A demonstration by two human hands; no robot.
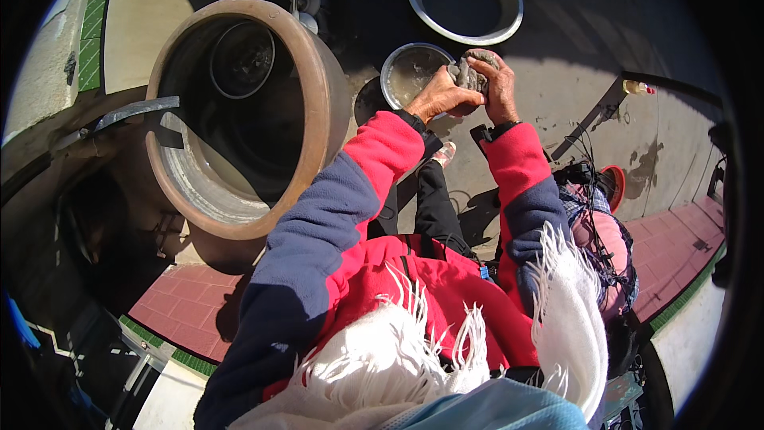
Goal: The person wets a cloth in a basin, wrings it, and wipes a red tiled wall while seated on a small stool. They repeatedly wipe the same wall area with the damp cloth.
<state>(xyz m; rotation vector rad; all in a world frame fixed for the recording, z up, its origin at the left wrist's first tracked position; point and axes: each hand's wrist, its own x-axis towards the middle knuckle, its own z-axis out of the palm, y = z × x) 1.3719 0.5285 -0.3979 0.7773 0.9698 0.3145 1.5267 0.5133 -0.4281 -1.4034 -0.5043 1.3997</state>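
Note:
My left hand [443, 95] and my right hand [500, 88] are together, both gripping a bunched, wet-looking grey cloth [471, 79]. The cloth is squeezed into a lump, with folds showing between the fingers. Just left of it, partly behind my left hand and wrist, a round metal basin [412, 74] holds murky water. My hands are over the basin's right edge.
On the left is a large earthenware vat [325, 101] with a metal bowl [242, 60] inside. A wide metal basin [516, 6] lies beyond my hands. A red tub [618, 188], partly hidden, sits right, near black cables over pink and plaid fabric [606, 239].

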